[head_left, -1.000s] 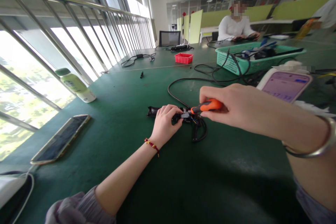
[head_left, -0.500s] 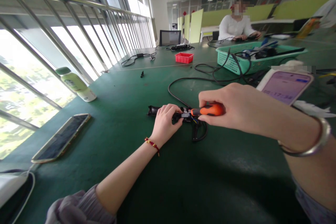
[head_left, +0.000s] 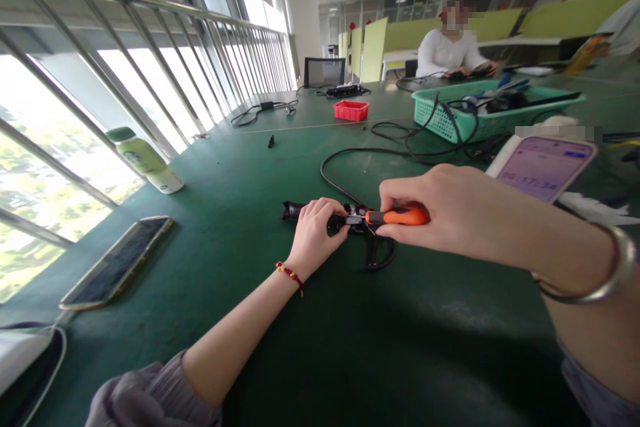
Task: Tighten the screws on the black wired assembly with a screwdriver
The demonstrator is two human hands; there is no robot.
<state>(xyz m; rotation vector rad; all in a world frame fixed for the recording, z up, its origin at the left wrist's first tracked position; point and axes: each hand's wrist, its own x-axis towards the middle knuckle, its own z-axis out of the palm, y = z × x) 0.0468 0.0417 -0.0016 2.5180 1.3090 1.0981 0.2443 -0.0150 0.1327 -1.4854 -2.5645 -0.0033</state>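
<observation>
An opened black corded device [head_left: 291,211] lies on the green table, with small coloured wires showing inside near its middle. My left hand [head_left: 320,227] is closed around its body, thumb and fingers gripping from both sides. Wrapped in the fingers of my right hand [head_left: 440,203] is an orange-and-black screwdriver [head_left: 407,215], held almost level. Its tip end meets the device just right of my left fingertips; the exact contact point is too small to make out. A black loop-shaped part [head_left: 371,260] hangs off the device's near side.
A black cable [head_left: 345,151] runs from the device toward a green basket [head_left: 445,121] of tools. A lit phone [head_left: 547,163] stands behind my right wrist. On the left are another phone [head_left: 117,263] and a bottle [head_left: 147,163]. Farther back are a red tray [head_left: 351,111] and a seated person [head_left: 447,53].
My right hand has dipped slightly, and the screwdriver handle has tilted a little lower. My left hand and the device have stayed in place.
</observation>
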